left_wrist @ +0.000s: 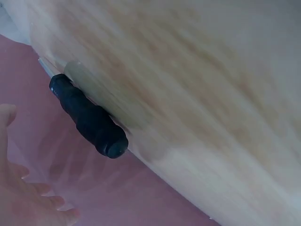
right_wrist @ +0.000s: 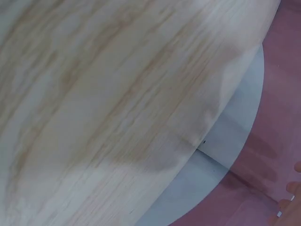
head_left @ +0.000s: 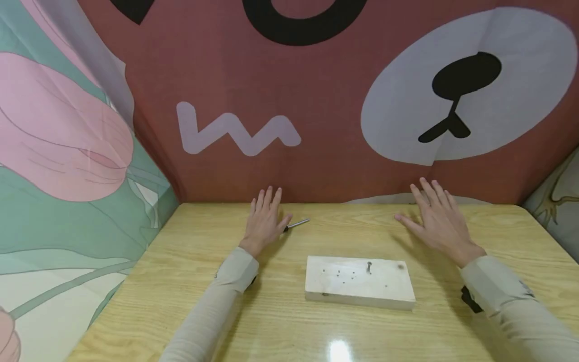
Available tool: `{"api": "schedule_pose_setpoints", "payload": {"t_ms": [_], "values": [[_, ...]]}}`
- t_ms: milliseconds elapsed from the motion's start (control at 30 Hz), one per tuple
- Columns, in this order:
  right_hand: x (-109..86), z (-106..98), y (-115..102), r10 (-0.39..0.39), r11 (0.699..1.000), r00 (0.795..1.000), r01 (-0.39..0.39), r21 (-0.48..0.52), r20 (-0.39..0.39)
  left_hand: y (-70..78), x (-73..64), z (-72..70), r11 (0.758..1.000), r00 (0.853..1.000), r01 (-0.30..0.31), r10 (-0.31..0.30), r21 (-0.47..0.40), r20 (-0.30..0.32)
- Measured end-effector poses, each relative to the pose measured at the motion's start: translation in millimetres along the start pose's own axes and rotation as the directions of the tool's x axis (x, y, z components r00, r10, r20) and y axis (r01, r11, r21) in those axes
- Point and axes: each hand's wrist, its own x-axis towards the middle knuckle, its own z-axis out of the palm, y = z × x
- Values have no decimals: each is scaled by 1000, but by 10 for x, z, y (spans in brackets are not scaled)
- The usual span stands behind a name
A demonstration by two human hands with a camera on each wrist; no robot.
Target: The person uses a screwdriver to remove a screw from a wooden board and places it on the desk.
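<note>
My left hand (head_left: 266, 221) is held over the back of the table with its fingers straight and spread, holding nothing. Beneath it lies a screwdriver (left_wrist: 89, 115) with a black ribbed handle; in the head view its metal shaft (head_left: 299, 222) sticks out past the thumb and the hand hides most of the handle. On the right, my right hand (head_left: 441, 223) also has its fingers extended and spread, with nothing in it. Between the forearms, nearer the front, a pale wooden block (head_left: 357, 289) lies flat, dotted with small holes. One screw (head_left: 369, 267) stands upright in its top.
The wood-grain table (head_left: 181, 301) ends at the back against a red printed cloth (head_left: 325, 166). A flower-patterned cloth (head_left: 59, 151) hangs along the left side. A dark strap piece (head_left: 471, 300) shows under the right sleeve.
</note>
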Motion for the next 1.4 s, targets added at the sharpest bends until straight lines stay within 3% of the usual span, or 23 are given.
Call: {"api": "schedule_pose_setpoints", "payload": {"t_ms": [700,1000,1400], "values": [[-176,-132,-28,17,999,999,-19,50,27,-27,-89,-60,999,1000,-29,29,-15,-2],[-244,-172,-50,19,995,1000,-20,101,4,-42,-114,-79,999,999,-40,40,-4,2],[-329,-214,-123,-19,989,1000,22,147,-24,-94,-155,-36,995,997,-75,76,-70,13]]}}
